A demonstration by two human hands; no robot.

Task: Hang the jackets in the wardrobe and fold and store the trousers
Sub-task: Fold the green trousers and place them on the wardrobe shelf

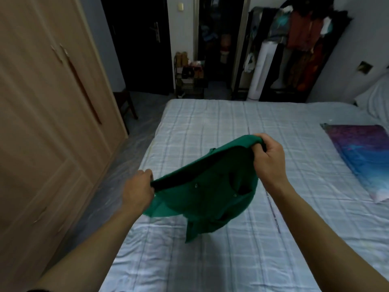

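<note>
A green garment (210, 186) with small buttons hangs in the air above the bed (210, 123); whether it is a jacket or trousers I cannot tell. My left hand (137, 189) pinches its lower-left top edge. My right hand (268, 160) grips the upper-right top edge, higher and farther out. The cloth is stretched between both hands and its bottom dangles just over the sheet. The light wooden wardrobe (48, 114) stands at the left with its doors closed.
A pale checked sheet covers the bed. A purple-blue pillow (362, 157) lies at the right, a white pillow (376, 98) behind it. Beyond the bed are a shoe rack (189, 74), a dark door (143, 43) and a clothes rack (299, 43). A dark stool (125, 102) stands by the wardrobe.
</note>
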